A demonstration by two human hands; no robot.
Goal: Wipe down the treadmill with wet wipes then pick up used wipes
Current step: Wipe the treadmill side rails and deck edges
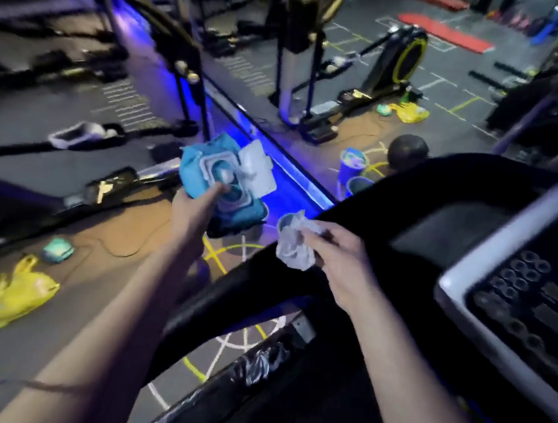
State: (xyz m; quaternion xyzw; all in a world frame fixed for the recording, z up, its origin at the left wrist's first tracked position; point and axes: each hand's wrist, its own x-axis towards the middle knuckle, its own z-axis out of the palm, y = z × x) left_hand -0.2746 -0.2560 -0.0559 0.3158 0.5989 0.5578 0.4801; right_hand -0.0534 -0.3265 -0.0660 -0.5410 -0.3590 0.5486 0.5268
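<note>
No lettering can be read: the blue plastic wet-wipe pack [202, 172] and the grey treadmill console panel [523, 299] are too blurred.

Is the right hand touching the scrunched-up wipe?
Touching. The head view shows the right hand pinching the wipe with its fingers, holding it above the treadmill's black rail.

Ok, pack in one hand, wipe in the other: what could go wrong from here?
The wipe pack, lid flipped open, is gripped by the left hand only at one edge, out past the handrail; it could drop. The crumpled wipe hangs from the right hand's fingertips and might fall. Wet, it could also drip on the console buttons.
</note>
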